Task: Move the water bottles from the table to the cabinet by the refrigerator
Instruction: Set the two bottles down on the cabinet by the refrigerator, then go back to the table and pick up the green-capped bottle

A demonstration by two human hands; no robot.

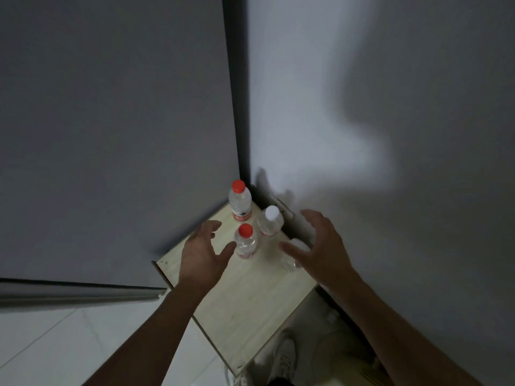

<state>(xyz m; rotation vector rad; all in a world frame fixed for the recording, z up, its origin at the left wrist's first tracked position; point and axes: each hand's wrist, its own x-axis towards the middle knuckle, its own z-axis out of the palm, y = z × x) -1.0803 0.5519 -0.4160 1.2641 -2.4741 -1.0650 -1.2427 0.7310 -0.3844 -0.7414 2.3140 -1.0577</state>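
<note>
Several clear water bottles stand on a pale wooden cabinet top (245, 302). A red-capped bottle (239, 201) is at the far corner, a white-capped bottle (271, 222) to its right, and a second red-capped bottle (246, 242) nearer me. A fourth bottle (292, 261) is mostly hidden under my right hand (317, 246), whose fingers are spread above it. My left hand (203, 252) hovers open just left of the near red-capped bottle, thumb close to it but apart.
A tall grey refrigerator side (111, 135) rises on the left of the cabinet and a white wall (362, 107) on the right. White tiled floor (55, 344) lies at the lower left. My shoe (284, 358) shows below the cabinet's front edge.
</note>
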